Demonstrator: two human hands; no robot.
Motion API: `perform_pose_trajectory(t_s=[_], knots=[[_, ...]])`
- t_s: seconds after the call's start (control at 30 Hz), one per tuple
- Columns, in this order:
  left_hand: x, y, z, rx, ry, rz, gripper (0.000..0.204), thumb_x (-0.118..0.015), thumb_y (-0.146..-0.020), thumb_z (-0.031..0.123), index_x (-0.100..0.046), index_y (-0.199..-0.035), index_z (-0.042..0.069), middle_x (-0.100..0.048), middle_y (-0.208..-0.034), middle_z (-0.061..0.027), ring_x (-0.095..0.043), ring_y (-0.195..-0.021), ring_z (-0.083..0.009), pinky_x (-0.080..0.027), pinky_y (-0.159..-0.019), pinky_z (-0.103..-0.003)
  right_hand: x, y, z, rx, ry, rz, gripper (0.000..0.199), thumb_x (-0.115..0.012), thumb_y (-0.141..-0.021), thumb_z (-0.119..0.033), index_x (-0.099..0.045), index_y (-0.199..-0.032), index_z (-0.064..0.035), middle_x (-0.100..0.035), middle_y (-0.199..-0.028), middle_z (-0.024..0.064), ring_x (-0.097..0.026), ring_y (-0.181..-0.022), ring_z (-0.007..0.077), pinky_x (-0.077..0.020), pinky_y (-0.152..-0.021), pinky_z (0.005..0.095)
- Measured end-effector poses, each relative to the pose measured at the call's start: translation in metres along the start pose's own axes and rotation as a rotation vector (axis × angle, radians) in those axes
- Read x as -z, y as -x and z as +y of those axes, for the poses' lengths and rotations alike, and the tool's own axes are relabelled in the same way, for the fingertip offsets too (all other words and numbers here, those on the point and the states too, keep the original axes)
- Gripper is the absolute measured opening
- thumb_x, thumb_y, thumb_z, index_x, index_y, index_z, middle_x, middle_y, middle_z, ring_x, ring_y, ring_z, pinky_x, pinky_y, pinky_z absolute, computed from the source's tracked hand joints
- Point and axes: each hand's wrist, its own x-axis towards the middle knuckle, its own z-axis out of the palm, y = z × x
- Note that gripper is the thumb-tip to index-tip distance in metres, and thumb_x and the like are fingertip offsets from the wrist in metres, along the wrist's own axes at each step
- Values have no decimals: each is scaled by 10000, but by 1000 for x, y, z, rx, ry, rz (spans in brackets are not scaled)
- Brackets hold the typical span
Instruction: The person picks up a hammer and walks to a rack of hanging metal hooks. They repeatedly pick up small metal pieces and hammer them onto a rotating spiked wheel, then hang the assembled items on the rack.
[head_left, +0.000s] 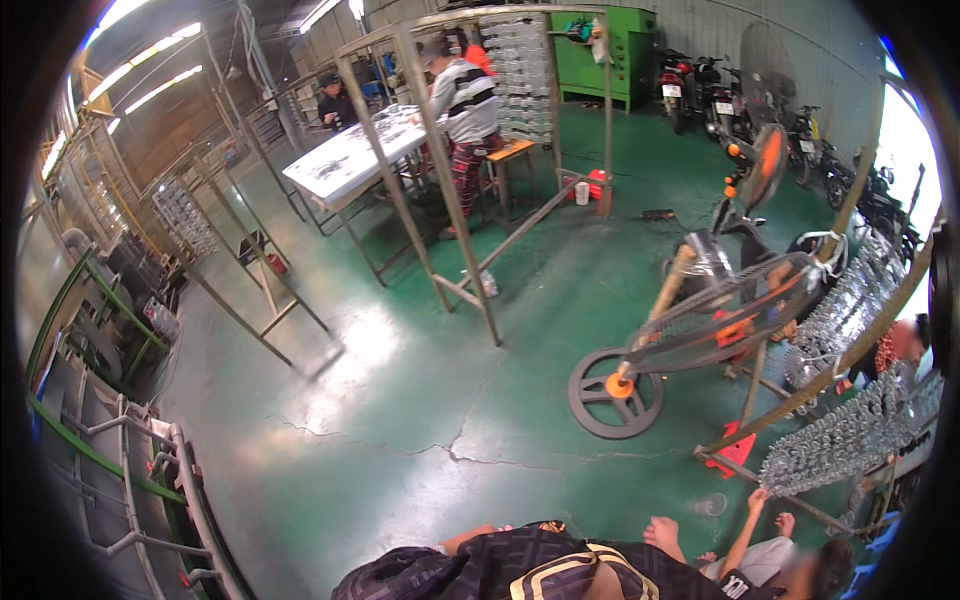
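On the near side of the black wire-caged fan (715, 318) with a round grey spoked base (617, 386), upright on glossy green floor (530, 405), the left hand (479, 536) and right hand (663, 537) show nothing held, finger curl impossible to make out, and no handling looks begun or finished.

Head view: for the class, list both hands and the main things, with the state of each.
Left hand, partly hidden by dark clothing, grip unclear
Right hand, partly in view, grip unclear
Near fan, guard fitted, running or not unclear
Floor, cracked and shiny
White table, standing, dark items on top
Metal frame, upright
Motorcycles, parked by the wall
Ceiling strip, bright
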Motion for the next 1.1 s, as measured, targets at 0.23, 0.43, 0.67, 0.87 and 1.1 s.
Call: perform_pose_trajectory(t_s=[0.23, 0.43, 0.67, 0.87, 1.1], knots=[[71, 56, -152, 303, 431, 200, 417, -586, -734, 422, -636, -1025, 127, -601, -1007, -131, -567, -962, -278, -439, -844, -362, -213, 16, -42, 325, 819, -354, 323, -636, -729, -352, -671, -943, -113, -662, -904, 95, -631, -827, 274, -495, -758, 378], [57, 52, -178, 281, 688, 304, 390, -596, -736, 404, -648, -1008, 130, -620, -975, -131, -586, -933, -277, -452, -827, -358, -310, 50, -132, 571, 1234, -463, 324, -642, -687, -378, -693, -891, -131, -656, -917, 106, -615, -885, 281, -473, -814, 365], [109, 12, -145, 248, 814, 364, 359, -607, -738, 384, -663, -988, 133, -643, -937, -130, -609, -899, -276, -467, -808, -353, -329, -268, -136, -689, 813, -850, 333, -568, -795, -373, -683, -915, -84, -673, -861, 37, -622, -744, 202, -490, -731, 345], [232, 29, -109, 357, 799, 615, 325, -632, -730, 355, -678, -962, 132, -663, -890, -125, -634, -843, -270, -480, -786, -348, -485, -151, -278, 631, 1538, -730, 279, -559, -810, -298, -634, -987, -96, -652, -919, 57, -612, -667, 212, -499, -669, 368], [304, -15, -112, 417, 830, 868, 315, -625, -751, 330, -665, -998, 139, -651, -966, -115, -621, -912, -260, -470, -819, -338, -647, -72, -385, 320, 989, -533, 170, -586, -782, -182, -630, -883, -52, -615, -688, 66, -595, -548, 193, -449, -447, 304]])
